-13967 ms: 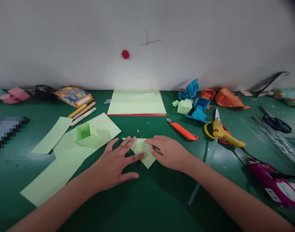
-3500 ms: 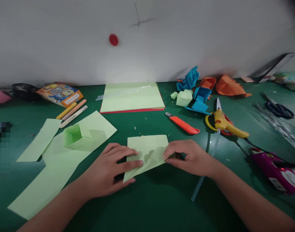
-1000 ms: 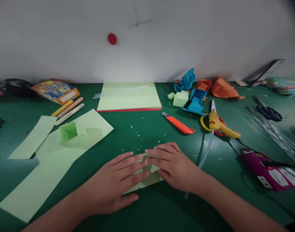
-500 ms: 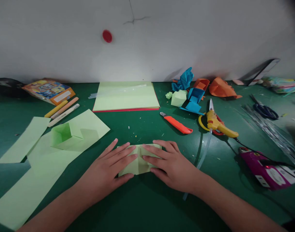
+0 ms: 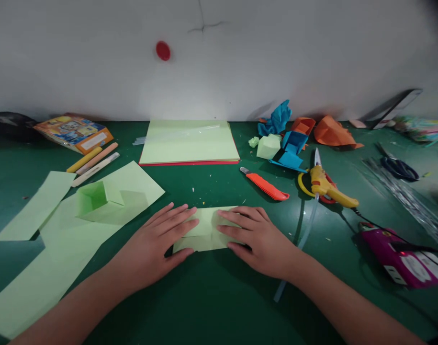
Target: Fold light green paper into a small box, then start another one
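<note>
A small creased piece of pale green paper [image 5: 205,230] lies on the green table between my hands. My left hand [image 5: 159,247] rests on its left side, fingers stretched out and the thumb along its near edge. On its right side lies my right hand [image 5: 260,239], with fingers spread over the paper. Fold lines cross the sheet; its outer ends are hidden under my fingers. To the left, an open-topped green paper box [image 5: 100,199] sits on larger green sheets [image 5: 75,239].
Behind is a stack of coloured paper [image 5: 190,143]. An orange utility knife [image 5: 265,186] lies beyond my right hand. Farther right are a yellow glue gun [image 5: 330,187], scissors [image 5: 400,166] and a magenta power strip [image 5: 398,254]. Markers [image 5: 96,163] lie at left, folded blue paper [image 5: 292,148] at back.
My fingers have drawn slightly apart, uncovering more of the middle of the small paper. The paper sits a little farther from me. The view has shifted slightly.
</note>
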{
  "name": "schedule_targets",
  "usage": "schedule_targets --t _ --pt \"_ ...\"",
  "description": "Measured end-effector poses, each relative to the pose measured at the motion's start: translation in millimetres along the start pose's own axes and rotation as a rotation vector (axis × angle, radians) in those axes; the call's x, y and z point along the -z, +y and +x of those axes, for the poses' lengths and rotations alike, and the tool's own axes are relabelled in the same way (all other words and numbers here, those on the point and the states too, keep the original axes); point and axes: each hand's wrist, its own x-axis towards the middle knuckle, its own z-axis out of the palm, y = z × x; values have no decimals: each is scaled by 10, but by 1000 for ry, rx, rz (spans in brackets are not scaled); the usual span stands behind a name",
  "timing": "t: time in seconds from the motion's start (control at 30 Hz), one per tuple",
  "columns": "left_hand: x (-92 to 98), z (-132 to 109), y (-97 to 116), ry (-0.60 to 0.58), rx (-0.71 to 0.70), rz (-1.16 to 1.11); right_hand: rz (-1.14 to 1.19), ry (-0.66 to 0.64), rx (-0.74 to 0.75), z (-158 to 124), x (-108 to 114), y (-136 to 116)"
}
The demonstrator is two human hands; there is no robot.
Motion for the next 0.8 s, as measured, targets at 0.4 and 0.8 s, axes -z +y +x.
schedule_targets --t 0.4,0.8 --pt "49 14 30 8 -13 -27 -6 -39 12 -32 -8 3" --pt "97 -11 48 34 -17 -96 27 -131 41 -61 143 18"
